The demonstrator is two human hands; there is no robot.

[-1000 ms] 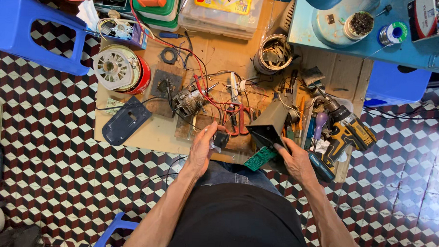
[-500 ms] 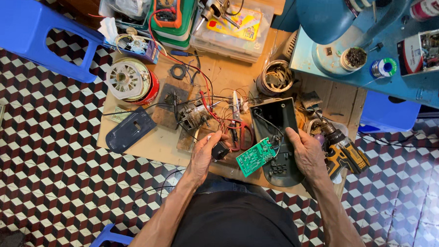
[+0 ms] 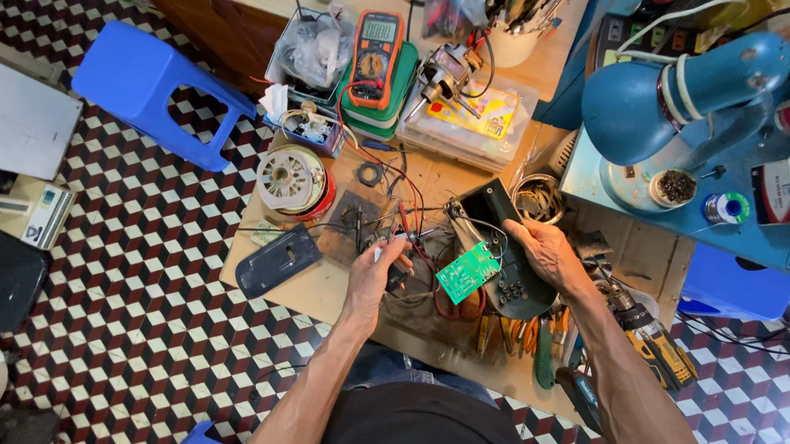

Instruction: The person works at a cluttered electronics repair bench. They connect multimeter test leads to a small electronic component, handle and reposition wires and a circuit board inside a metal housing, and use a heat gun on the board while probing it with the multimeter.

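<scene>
A: Start at the left. What lies there?

B: A blue plastic stool (image 3: 150, 91) on the checkered floor, then a low wooden board (image 3: 323, 289) with a dark blue cover plate (image 3: 277, 260) and a round motor winding (image 3: 291, 180) on it.

A: And the left hand?

B: The left hand (image 3: 377, 274) sits over the middle of the board, fingers curled shut around a small dark part; what the part is, I cannot tell. Red and black wires (image 3: 404, 209) run up from there to an orange multimeter (image 3: 376, 53).

A: Further right?

B: A green circuit board (image 3: 468, 272) hangs tilted just beside a black plastic housing (image 3: 508, 252). The right hand (image 3: 547, 254) grips that housing from its right side, fingers wrapped on its edge, holding it above the board.

A: Beyond that?

B: A yellow cordless drill (image 3: 653, 340) near the right forearm, and a blue desk lamp (image 3: 680, 83) above.
</scene>
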